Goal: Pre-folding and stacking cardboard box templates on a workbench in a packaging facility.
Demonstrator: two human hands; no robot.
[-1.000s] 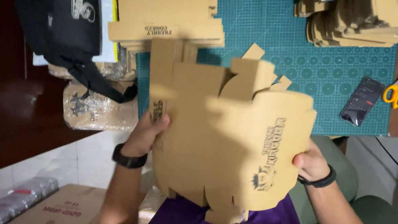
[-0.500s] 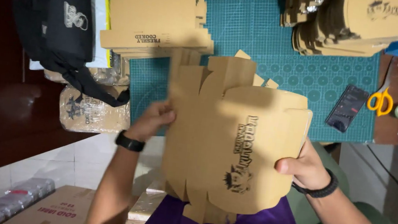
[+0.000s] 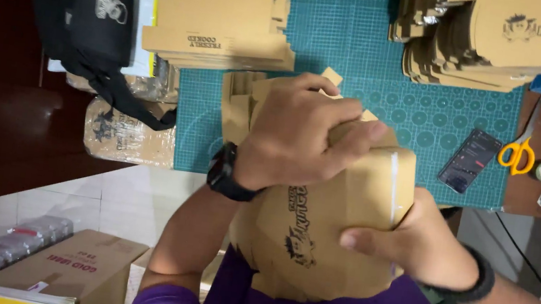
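Note:
A brown cardboard box blank [image 3: 316,226] with a dark printed logo is bent into a rounded shape in front of my chest, over the near edge of the green cutting mat [image 3: 365,53]. My left hand [image 3: 299,138] presses down over its top, fingers curled across the folded flaps. My right hand [image 3: 414,242] grips its right side, thumb laid on the front face. Both wrists carry dark bands.
A stack of flat cardboard blanks [image 3: 221,19] lies at the mat's far left and a taller pile [image 3: 497,42] at the far right. A phone [image 3: 469,159] and yellow-handled scissors [image 3: 516,153] lie at right. A black bag [image 3: 92,10] sits left; a carton [image 3: 64,267] stands on the floor.
The flat blank has been bent over into a curved box form. My left hand moved from the blank's left edge up onto its top; the right hand shifted to the front right side.

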